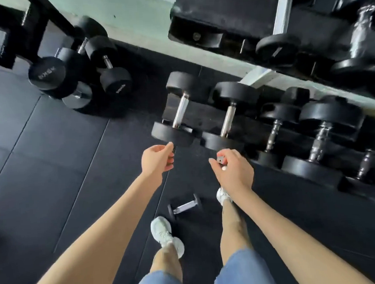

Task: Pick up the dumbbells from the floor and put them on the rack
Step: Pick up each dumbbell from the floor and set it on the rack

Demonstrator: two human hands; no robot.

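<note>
Small dumbbell [184, 206]: on floor mat [51, 161] between white shoes [166, 235]. Left hand [158, 159]: fingers loosely curled, thumb tip touching end plate of rack's leftmost dumbbell [178, 111]. Right hand [233, 169]: curled, small metallic piece at fingertips, grip unclear. Rack [202, 116]: lower shelf lined with black dumbbells. Beyond, loose dumbbells [79, 71] clustered on floor.

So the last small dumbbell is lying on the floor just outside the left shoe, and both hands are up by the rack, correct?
Not quite. In the head view the small dumbbell lies on the floor between the two white shoes, ahead of the left shoe and beside the right shoe, not outside the left one. The left hand and right hand are up by the rack.
</note>
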